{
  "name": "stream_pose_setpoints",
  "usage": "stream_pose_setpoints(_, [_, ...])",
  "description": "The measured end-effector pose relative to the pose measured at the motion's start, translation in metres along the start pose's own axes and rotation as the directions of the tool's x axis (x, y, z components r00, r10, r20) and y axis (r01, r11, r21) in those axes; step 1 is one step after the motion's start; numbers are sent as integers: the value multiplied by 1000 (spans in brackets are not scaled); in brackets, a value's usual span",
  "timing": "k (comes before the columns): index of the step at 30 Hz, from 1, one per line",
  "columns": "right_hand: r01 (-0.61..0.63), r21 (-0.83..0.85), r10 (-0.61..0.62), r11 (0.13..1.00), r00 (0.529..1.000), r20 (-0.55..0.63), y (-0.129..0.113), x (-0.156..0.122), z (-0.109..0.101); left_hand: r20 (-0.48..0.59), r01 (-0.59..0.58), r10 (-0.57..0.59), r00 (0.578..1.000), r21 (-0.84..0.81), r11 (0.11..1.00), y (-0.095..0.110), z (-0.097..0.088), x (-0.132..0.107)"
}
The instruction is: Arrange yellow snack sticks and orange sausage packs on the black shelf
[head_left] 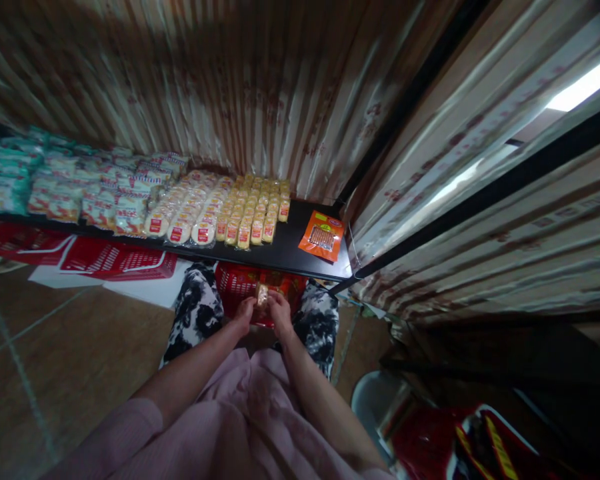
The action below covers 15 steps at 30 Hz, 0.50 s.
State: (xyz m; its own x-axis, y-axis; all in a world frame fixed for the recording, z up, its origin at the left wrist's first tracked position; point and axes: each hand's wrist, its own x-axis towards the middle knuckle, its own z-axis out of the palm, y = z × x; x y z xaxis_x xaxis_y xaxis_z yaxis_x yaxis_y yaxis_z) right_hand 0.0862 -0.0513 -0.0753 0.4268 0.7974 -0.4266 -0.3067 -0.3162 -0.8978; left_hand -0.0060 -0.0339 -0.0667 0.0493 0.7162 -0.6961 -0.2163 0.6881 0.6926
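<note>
Between my knees, a small wrapped snack (pixel 263 295) in clear, yellowish packaging is pinched between both hands. My left hand (pixel 245 313) grips its left side, fingers closed. On the right side, my right hand (pixel 279 312) has its fingers closed around the edge. Just beneath them sits a red basket (pixel 234 283) with orange-red packets (pixel 293 285) inside, partly covered by my hands and the shelf. Rows of yellow wrapped snacks (pixel 253 217) stand on the black shelf (pixel 293 243) ahead, and an orange packet (pixel 323 235) lies flat near its right end.
Round white wrapped cakes (pixel 186 213), white-and-red bags (pixel 115 200) and green bags (pixel 7 173) fill the shelf's left part. Red baskets (pixel 117 257) sit under it. A black metal post (pixel 410 100) rises at the right corner. A pale bucket (pixel 373 400) stands lower right.
</note>
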Motion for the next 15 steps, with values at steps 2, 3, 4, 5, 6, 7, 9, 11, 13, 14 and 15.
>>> stream_pose_setpoints(2, [46, -44, -46, 998, 999, -8, 2, 0, -2, -15, 11, -11, 1000, -15, 1000, 0, 0, 0])
stream_pose_setpoints(3, [72, -71, -74, 995, 997, -16, 3, 0, -2, -24, 15, -15, 1000, -22, 1000, 0, 0, -1])
stream_pose_setpoints(4, [97, -96, -100, 991, 995, -23, 4, 1, -3, -33, 17, -18, 999, -29, 999, 0, 0, -1])
stream_pose_setpoints(5, [117, -114, -121, 987, 992, -28, 5, 1, -4, -43, 18, -20, 999, -37, 999, 0, 0, -1])
stream_pose_setpoints(6, [130, -125, -135, 984, 990, -30, 6, 1, -4, -52, 17, -20, 998, -45, 999, -1, 0, 0])
stream_pose_setpoints(7, [141, -131, -146, 981, 989, -27, 7, 1, -5, -62, 15, -19, 998, -53, 998, -1, 0, 0])
stream_pose_setpoints(9, [171, -149, -175, 974, 984, -19, 8, 1, -6, -81, 9, -14, 997, -67, 998, -3, 0, -1])
stream_pose_setpoints(11, [213, -185, -219, 959, 976, -13, 8, 0, -6, -97, 2, -10, 995, -77, 997, -4, 0, -1])
stream_pose_setpoints(13, [252, -231, -259, 940, 966, -3, 6, -2, -7, -104, -4, -5, 995, -87, 996, -5, 0, -2])
stream_pose_setpoints(14, [266, -252, -274, 931, 962, 4, 4, -3, -7, -104, -8, -2, 995, -92, 996, -5, 0, -3])
stream_pose_setpoints(15, [280, -272, -288, 921, 958, 12, 2, -5, -7, -102, -12, 2, 995, -98, 995, -5, -1, -4])
